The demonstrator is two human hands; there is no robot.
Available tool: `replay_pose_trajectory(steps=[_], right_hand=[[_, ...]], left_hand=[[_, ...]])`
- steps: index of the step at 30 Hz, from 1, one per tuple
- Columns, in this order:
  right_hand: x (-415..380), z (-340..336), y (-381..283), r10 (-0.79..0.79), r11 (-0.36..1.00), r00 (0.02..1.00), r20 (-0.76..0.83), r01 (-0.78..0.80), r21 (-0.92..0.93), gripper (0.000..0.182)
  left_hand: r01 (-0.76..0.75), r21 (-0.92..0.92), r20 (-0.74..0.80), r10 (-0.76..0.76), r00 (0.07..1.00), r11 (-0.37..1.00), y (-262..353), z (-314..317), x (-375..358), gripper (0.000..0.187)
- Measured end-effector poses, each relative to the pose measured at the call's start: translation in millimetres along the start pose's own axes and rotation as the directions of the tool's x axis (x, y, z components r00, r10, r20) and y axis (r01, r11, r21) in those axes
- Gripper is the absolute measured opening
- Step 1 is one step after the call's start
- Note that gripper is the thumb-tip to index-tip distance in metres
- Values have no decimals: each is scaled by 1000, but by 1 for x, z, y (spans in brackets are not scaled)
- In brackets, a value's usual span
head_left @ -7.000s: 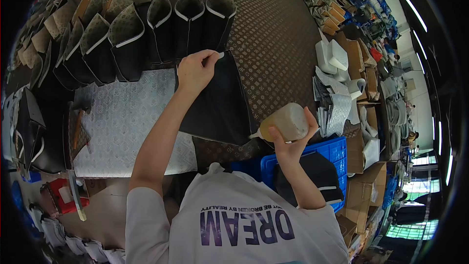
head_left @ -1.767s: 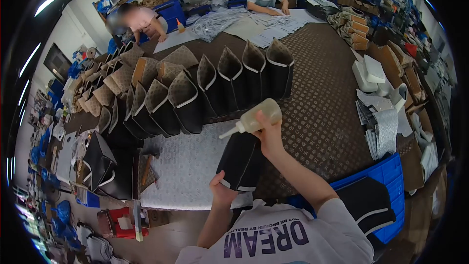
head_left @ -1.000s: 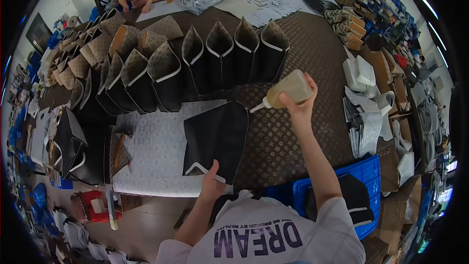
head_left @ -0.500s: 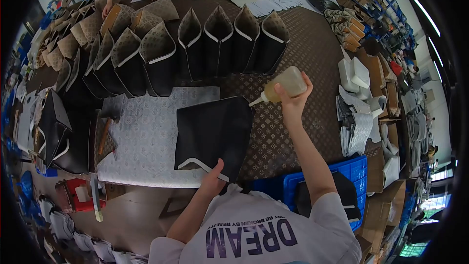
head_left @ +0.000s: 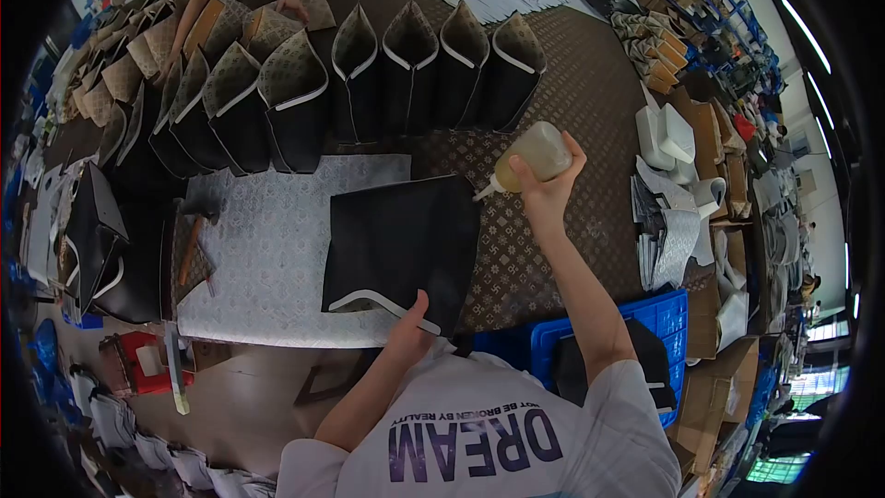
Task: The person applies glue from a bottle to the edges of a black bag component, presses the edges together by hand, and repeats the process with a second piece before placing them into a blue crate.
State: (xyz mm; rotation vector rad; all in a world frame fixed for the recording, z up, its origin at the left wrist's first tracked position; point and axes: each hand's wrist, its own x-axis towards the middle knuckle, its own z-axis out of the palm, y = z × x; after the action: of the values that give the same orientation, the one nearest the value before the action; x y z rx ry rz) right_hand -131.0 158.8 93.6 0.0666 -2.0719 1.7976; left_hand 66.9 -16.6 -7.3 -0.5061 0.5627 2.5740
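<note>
A black leather-like bag body [head_left: 401, 240] lies flat in front of me, with a white strip [head_left: 369, 298] along its near edge. My left hand [head_left: 412, 327] grips this near edge, thumb on top and fingers hidden beneath. A translucent squeeze bottle [head_left: 539, 155] of yellowish liquid is in my right hand [head_left: 550, 189], fingers wrapped round it. It is tilted, and its thin nozzle points down-left, the tip right at the bag body's right edge near the far corner.
Several black bag bodies [head_left: 410, 97] stand open-topped in a row beyond. A hammer [head_left: 191, 249] lies on the pale sheet [head_left: 258, 258] at left. A blue crate [head_left: 544, 350] holding black pieces stands at my right. Across the table, co-workers' hands [head_left: 295, 7] handle material.
The bottle's nozzle has shifted slightly nearer along the bag body's right edge. My left hand keeps its hold. Across the table, the co-workers' hands have moved.
</note>
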Motion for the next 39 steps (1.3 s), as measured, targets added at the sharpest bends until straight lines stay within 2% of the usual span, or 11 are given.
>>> replay_pose_trajectory(steps=[6, 9, 12, 15, 18, 24, 27, 30, 33, 36, 39], right_hand=[[-4, -16, 3, 211, 971, 976, -52, -204, 123, 80], [-11, -24, 9, 281, 946, 958, -61, -266, 185, 79], [-18, -31, 12, 312, 932, 948, -69, -291, 215, 79], [-28, -32, 5, 330, 924, 942, -63, -308, 225, 79], [-39, -32, -12, 285, 941, 958, -42, -271, 202, 80], [-63, -43, -21, 321, 925, 947, -2, -314, 214, 79], [-79, -47, -23, 347, 912, 938, -12, -334, 236, 79], [-95, -49, -32, 359, 905, 933, -16, -344, 250, 80], [-112, -51, -40, 348, 909, 938, 9, -339, 243, 82], [-129, -55, -42, 327, 928, 943, 66, -334, 167, 83], [-132, -61, -41, 397, 886, 908, 137, -418, 203, 84]], left_hand=[[18, 27, -19, -17, 1000, 999, 7, 12, -1, 58], [-14, 34, 49, 12, 999, 999, 5, 9, 3, 58], [-58, 65, 121, 49, 991, 996, 1, 2, 11, 59], [-25, 27, 97, 22, 995, 999, 4, 7, 14, 58], [-16, -124, 46, 22, 999, 992, 5, 17, 15, 47], [-89, -131, 117, 104, 988, 987, 4, 27, 17, 48], [-213, 179, 181, 181, 967, 961, 2, 20, 21, 48], [-90, -82, 160, 102, 982, 993, 3, 27, 25, 51], [-85, -119, 176, 105, 979, 989, 1, 23, 29, 49], [-150, -73, 118, 157, 981, 986, 1, 29, 28, 49], [-127, -73, 111, 135, 985, 989, 3, 28, 28, 51]])
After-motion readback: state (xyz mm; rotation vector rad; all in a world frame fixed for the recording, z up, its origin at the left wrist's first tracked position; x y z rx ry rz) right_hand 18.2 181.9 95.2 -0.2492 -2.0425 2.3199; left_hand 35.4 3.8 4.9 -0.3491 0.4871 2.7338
